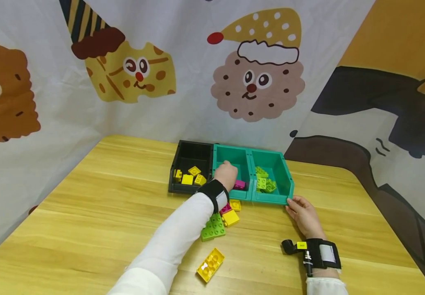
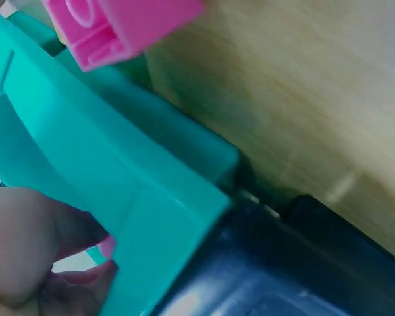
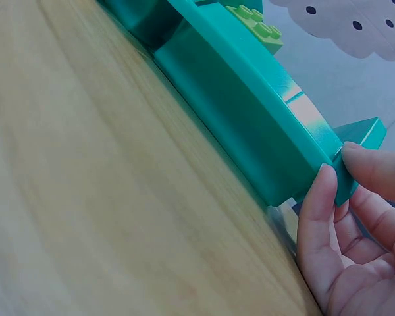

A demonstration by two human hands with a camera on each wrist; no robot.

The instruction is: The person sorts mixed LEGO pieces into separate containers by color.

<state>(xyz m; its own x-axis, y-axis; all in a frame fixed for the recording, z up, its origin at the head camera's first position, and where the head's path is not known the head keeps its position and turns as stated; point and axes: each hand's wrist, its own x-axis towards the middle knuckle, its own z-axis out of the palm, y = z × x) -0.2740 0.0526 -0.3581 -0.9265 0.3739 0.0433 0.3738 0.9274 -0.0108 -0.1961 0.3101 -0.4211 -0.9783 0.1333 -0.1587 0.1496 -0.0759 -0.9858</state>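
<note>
My left hand (image 1: 226, 174) reaches down into the middle teal bin (image 1: 231, 150), fingers curled. In the left wrist view the fingers (image 2: 26, 250) pinch a sliver of a pink brick (image 2: 107, 247) behind the teal wall (image 2: 118, 164). Another pink brick (image 1: 239, 184) lies in that bin beside the hand. My right hand (image 1: 301, 209) holds the front right corner of the right teal bin (image 1: 271, 199). In the right wrist view its thumb (image 3: 316, 217) and a finger pinch that corner (image 3: 345, 171).
A black bin (image 1: 190, 144) with yellow bricks (image 1: 192, 176) joins the teal bins on the left. Green bricks (image 1: 264, 180) fill the right bin. Loose on the table lie a green plate (image 1: 213, 227), yellow bricks (image 1: 230, 218), a pink brick (image 1: 225, 208) and a yellow brick (image 1: 210, 264).
</note>
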